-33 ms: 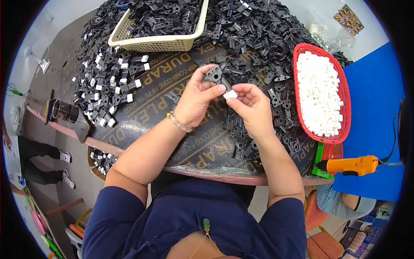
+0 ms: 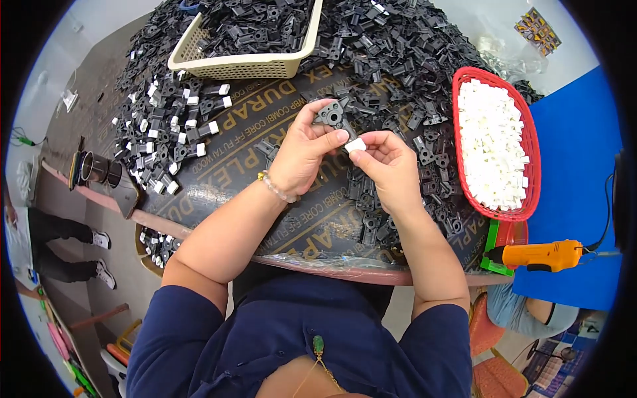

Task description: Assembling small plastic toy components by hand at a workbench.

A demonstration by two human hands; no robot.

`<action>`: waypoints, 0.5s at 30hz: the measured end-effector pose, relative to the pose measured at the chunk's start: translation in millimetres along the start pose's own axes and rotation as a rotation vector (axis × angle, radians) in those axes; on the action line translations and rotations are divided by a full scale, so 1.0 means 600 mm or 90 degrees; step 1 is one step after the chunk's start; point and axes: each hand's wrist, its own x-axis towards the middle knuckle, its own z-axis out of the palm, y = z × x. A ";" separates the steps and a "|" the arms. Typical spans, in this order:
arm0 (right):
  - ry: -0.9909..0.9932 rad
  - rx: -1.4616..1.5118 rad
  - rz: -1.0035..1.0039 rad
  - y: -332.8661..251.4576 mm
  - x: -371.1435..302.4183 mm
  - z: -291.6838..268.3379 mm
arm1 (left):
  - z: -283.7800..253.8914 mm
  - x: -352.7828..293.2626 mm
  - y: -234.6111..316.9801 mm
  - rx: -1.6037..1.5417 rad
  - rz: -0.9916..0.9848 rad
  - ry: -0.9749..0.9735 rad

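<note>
Between the thumb and fingers of my left hand (image 2: 300, 151) is a black plastic bracket (image 2: 331, 115) with a round hole in its wide end. Its stem points down and to the right, toward my right hand (image 2: 393, 171). There my right thumb and fingers pinch a small white cap (image 2: 355, 145), which sits at the end of the stem. How far the cap is pushed on I cannot tell. Left of my hands lies a spread of black brackets with white caps (image 2: 166, 129). Loose black brackets (image 2: 431, 156) lie just beyond and beside my right hand.
A cream basket (image 2: 232, 69) of black brackets stands at the far side amid a big heap. On the right is a red basket (image 2: 535, 149) full of white caps. An orange heat gun (image 2: 541, 255) lies near the blue surface (image 2: 570, 192). Another person's legs (image 2: 63, 245) show at left.
</note>
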 end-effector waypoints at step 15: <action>0.032 0.003 0.024 -0.010 -0.003 -0.007 | 0.012 -0.007 -0.015 0.033 0.057 0.029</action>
